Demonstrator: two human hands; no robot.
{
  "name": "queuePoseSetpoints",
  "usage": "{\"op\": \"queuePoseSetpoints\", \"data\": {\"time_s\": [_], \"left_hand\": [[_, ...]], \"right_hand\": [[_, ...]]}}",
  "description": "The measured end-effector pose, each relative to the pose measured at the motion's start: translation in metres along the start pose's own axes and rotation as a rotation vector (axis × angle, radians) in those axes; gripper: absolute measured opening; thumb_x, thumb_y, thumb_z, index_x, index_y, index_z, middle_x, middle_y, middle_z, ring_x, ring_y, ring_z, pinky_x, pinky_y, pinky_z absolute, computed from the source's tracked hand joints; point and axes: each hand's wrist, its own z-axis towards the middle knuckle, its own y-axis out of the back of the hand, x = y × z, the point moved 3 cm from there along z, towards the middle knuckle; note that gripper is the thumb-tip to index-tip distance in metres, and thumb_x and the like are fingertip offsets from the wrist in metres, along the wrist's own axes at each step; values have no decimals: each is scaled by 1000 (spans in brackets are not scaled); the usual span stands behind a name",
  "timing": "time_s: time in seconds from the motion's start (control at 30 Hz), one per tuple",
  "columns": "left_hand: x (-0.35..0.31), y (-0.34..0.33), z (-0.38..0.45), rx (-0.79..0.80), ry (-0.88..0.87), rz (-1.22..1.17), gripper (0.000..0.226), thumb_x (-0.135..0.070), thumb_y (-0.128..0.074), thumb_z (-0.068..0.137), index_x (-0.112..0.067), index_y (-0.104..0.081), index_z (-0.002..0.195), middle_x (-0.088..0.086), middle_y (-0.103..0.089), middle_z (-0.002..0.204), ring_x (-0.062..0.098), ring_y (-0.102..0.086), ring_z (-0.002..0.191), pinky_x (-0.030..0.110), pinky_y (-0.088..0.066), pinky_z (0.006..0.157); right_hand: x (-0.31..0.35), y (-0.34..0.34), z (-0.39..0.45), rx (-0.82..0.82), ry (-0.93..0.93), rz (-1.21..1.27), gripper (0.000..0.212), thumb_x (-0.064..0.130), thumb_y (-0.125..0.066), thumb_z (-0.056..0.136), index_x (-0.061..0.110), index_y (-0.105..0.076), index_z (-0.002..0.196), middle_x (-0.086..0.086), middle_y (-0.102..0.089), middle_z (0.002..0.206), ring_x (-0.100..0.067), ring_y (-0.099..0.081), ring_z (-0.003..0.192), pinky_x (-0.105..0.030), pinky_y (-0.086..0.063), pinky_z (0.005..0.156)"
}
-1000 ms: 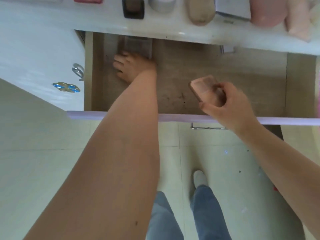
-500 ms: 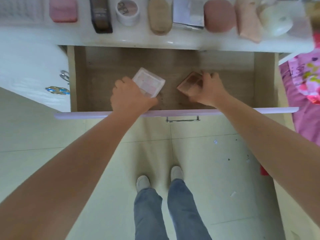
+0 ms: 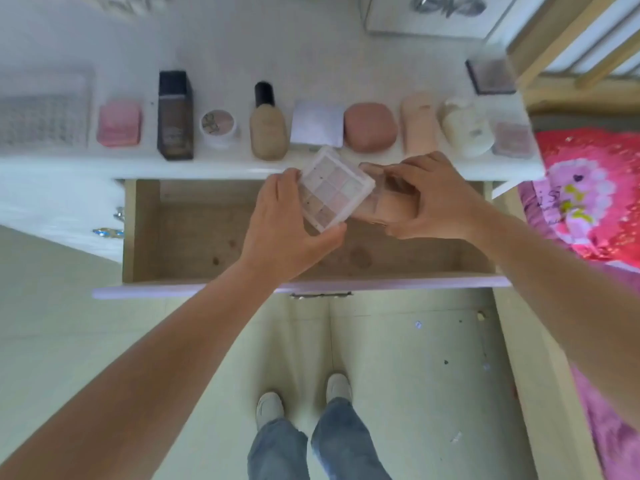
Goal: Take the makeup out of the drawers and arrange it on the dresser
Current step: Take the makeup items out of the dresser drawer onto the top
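Holding, head view: the left hand (image 3: 287, 223) pinches the clear square plastic palette of pale pink pans (image 3: 334, 188) by two opposite corners, at centre frame above the open drawer.
Right hand (image 3: 429, 199): curled around a tan, flat rectangular compact (image 3: 375, 209), mostly hidden by the fingers; it sits just right of the clear palette, and the two cases look to be touching.
Drawer: the bare wooden drawer with a lilac front (image 3: 207, 237) shows no makeup left inside, so far as I can see.
Dresser: the glossy white dresser top (image 3: 225, 46) across the upper frame carries a row of items, among them a dark square bottle (image 3: 175, 116), a matte dusty-pink rounded case (image 3: 370, 126) and a beige oval bottle with a black cap (image 3: 267, 129).
Risk, slip: smooth hard plastic held only at its corners could likely twist out and fall into the drawer.
Risk, knock: the cases bumping together may jar the pressed powder.
Risk, crowding: the front row looks packed, so setting these down could topple the standing beige bottle.
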Motion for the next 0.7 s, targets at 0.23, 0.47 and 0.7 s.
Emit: {"op": "queuePoseSetpoints", "data": {"time_s": [0.23, 0.47, 0.7], "left_hand": [[-75, 5, 91, -88, 140, -17, 84, -59, -53, 64, -4, -37, 126, 13, -37, 126, 26, -35, 121, 31, -29, 99], [-77, -22, 182, -84, 144, 194, 62, -40, -46, 88, -13, -23, 139, 21, -35, 128, 34, -32, 120, 41, -31, 98], [-71, -43, 247, -29, 128, 386, 57, -46, -46, 89, -4, -38, 127, 21, -39, 129, 33, -36, 122, 42, -33, 97]], "right_hand": [[-79, 85, 20, -65, -118, -14, 80, 32, -78, 64, 15, -42, 133, -12, -47, 131, -29, -34, 123, -31, -23, 103], [-119, 102, 100, -74, -161, -41, 78, 28, -77, 69, 11, -38, 134, -11, -46, 133, -25, -36, 127, -28, -17, 107], [-142, 88, 162, 140, -225, -91, 82, 16, -67, 77, 19, -20, 143, -10, -34, 136, -29, -27, 130, -38, -31, 102]]}}
